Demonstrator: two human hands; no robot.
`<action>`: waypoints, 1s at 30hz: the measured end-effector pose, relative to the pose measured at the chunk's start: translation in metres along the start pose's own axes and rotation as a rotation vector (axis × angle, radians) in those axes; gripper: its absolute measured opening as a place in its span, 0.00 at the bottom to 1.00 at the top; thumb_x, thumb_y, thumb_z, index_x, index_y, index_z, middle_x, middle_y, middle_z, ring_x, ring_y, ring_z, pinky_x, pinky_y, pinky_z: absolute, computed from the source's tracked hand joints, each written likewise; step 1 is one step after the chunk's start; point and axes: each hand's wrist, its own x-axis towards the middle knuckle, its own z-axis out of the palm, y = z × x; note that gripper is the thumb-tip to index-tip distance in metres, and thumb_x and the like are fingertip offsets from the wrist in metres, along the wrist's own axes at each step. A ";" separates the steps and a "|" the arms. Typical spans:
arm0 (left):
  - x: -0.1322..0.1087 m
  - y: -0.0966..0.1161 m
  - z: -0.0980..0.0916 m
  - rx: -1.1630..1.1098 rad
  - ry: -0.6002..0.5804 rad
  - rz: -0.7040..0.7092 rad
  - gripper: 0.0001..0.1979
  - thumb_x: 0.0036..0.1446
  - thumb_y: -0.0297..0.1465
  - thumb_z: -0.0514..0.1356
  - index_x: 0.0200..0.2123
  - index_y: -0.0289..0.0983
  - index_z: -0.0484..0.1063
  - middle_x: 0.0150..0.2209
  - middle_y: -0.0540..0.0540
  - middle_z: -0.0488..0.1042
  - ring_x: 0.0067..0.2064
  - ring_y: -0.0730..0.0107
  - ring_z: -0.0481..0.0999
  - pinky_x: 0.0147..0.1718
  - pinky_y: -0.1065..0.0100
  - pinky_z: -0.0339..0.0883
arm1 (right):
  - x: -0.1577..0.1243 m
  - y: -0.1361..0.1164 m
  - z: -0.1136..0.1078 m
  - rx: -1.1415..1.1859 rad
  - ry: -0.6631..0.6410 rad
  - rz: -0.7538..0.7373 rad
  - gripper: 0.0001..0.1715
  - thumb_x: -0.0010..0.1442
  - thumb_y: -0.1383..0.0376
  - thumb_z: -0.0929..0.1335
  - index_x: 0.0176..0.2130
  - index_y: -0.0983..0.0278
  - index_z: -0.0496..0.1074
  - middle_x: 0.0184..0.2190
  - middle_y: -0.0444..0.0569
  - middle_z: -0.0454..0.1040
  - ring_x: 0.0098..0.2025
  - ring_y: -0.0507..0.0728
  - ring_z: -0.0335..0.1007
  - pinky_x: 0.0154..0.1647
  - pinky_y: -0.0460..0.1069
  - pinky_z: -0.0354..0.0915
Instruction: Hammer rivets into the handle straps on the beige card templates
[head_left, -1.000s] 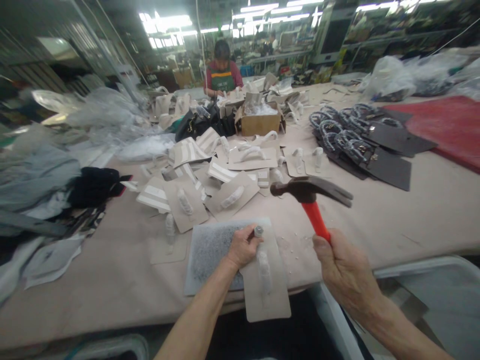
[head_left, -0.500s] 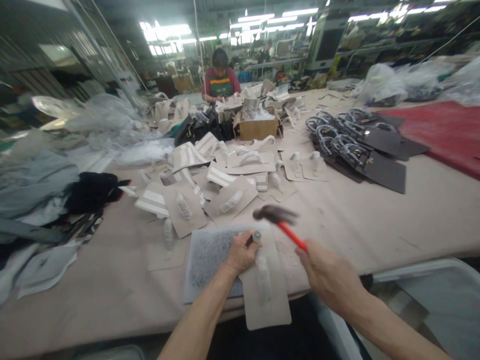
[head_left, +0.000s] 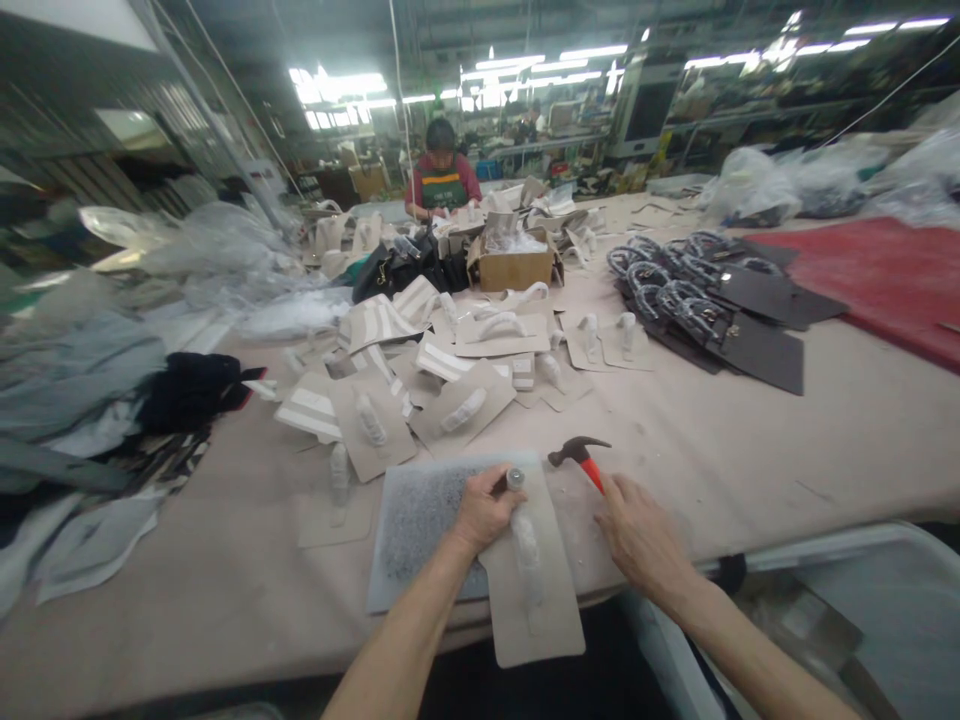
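My left hand [head_left: 486,508] is closed around a short round metal punch [head_left: 515,480], held upright at the top of a beige bag panel [head_left: 536,620]. A handle wrapped in clear plastic [head_left: 527,560] runs down that panel, whose lower end hangs over the table edge. Under it lies a pale board [head_left: 420,525] with a speckled, worn surface. In my right hand [head_left: 641,535] is a claw hammer [head_left: 577,452] with a dark head and red grip. The hammer head is to the right of the punch and apart from it.
Beige panels with wrapped handles [head_left: 465,400] are heaped ahead. Dark panels [head_left: 757,330] lie to the right, near a red sheet [head_left: 892,270]. A cardboard box [head_left: 516,270] stands farther back, and a person [head_left: 442,180] works beyond it. A white bin [head_left: 892,580] is at lower right.
My right hand has brought the hammer lower, and its head now shows sharp instead of blurred. My left hand still holds the punch in the same place on the panel.
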 end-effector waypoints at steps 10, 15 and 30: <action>0.014 -0.004 0.002 -0.405 0.288 -0.210 0.17 0.40 0.33 0.72 0.34 0.34 0.76 0.29 0.49 0.77 0.30 0.70 0.75 0.32 0.71 0.70 | -0.016 -0.097 -0.004 -0.004 -0.040 -0.569 0.12 0.55 0.74 0.64 0.40 0.64 0.69 0.45 0.56 0.72 0.43 0.62 0.67 0.45 0.56 0.63; 0.026 0.035 -0.032 -0.468 0.522 -0.044 0.18 0.45 0.36 0.73 0.38 0.34 0.75 0.31 0.48 0.78 0.32 0.70 0.78 0.35 0.70 0.72 | -0.006 -0.103 -0.026 -0.050 -0.019 -0.148 0.10 0.60 0.73 0.60 0.41 0.66 0.67 0.37 0.57 0.72 0.35 0.62 0.73 0.33 0.52 0.60; 0.001 0.002 -0.002 -0.431 0.146 -0.168 0.15 0.46 0.35 0.71 0.35 0.33 0.77 0.31 0.47 0.79 0.32 0.70 0.76 0.34 0.72 0.69 | -0.039 -0.125 0.011 0.280 -0.240 0.009 0.29 0.70 0.63 0.57 0.66 0.71 0.57 0.51 0.61 0.76 0.45 0.65 0.78 0.42 0.55 0.70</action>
